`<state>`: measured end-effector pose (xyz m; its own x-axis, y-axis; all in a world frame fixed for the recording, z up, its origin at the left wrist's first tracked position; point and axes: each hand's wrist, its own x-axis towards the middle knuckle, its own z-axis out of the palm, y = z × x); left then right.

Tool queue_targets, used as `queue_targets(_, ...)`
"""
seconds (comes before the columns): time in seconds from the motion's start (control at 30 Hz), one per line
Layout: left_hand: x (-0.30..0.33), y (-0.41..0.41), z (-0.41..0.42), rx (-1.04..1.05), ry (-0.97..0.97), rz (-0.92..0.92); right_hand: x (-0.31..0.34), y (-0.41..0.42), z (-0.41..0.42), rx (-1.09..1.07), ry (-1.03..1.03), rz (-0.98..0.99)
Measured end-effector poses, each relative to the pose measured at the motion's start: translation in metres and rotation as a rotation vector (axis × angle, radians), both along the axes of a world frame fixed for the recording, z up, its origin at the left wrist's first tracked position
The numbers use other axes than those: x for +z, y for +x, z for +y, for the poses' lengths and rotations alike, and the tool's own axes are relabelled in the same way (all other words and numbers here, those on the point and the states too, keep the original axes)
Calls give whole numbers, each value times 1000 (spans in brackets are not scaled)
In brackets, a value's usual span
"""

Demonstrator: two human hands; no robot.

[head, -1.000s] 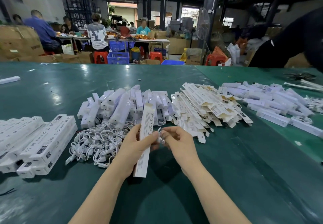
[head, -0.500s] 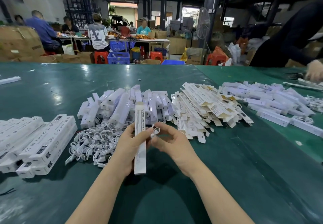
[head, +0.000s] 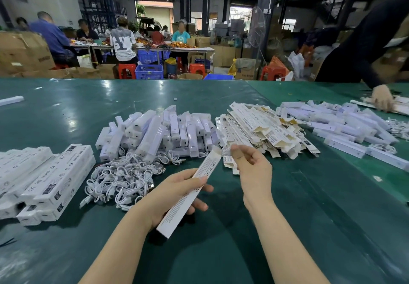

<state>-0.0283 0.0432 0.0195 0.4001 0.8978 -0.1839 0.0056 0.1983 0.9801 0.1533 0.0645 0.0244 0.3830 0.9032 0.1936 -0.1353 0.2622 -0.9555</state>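
The left hand (head: 174,193) grips a long white box (head: 208,165) at mid-length, tilted over the green table (head: 309,217). The right hand (head: 254,168) pinches its far end. A cable heap (head: 119,179) crowds the left; bare table spreads near and right.

Full boxes (head: 44,179) lay at L on the table (head: 287,228). Cables (head: 119,179) sat R of them, light sticks (head: 159,133) behind. Flat boxes (head: 265,128) lay R of sticks, held box (head: 177,212) in front.
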Motion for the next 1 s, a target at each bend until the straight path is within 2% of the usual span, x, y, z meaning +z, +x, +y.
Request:
queue_targets(0.2, 0, 2, -1, -73, 24, 27, 0, 4, -3, 14, 58, -324)
queue_targets(0.37, -1, 2, -1, -87, 46, 38, 2, 10, -3, 103, 37, -394)
queue_targets(0.53, -3, 3, 0, -46, 77, 51, -1, 7, -4, 235, -17, -561)
queue_targets(0.73, -3, 4, 0, -33, 113, 92, 0, 2, -7, 270, 12, -492)
queue_targets(1.0, 1, 5, -3, -102, 135, 88, 3, 5, -10, 249, 79, -577)
